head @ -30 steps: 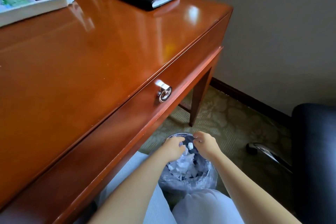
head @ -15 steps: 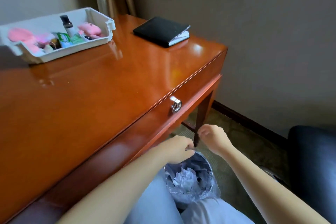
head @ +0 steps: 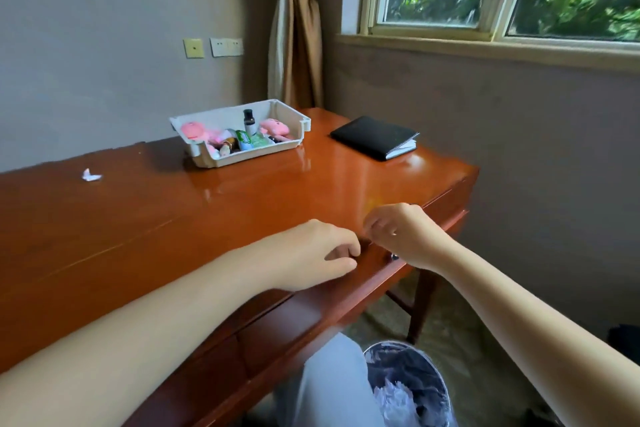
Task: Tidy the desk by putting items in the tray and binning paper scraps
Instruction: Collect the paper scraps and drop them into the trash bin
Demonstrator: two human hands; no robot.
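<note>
**One scrap still on the desk**

A small white crumpled paper scrap (head: 91,175) lies at the left of the frame on the glossy red-brown wooden desk (head: 173,218), well apart from the white plastic tray (head: 242,159). It is likely feather-light and soft, so a fingertip pinch on its raised folds should do. The left hand (head: 322,253) is loosely curled and empty. The right hand (head: 398,236) is curled, and I cannot tell whether it holds anything. Half a second ago both hands hovered over the round plastic-lined bin (head: 398,345) at lower right. Now they are up at the desk's edge.

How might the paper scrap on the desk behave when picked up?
Probably very light and floppy: the paper scrap looks small and crumpled. On the glossy desk it may slide if pushed, so a pinch seems safer.
</note>
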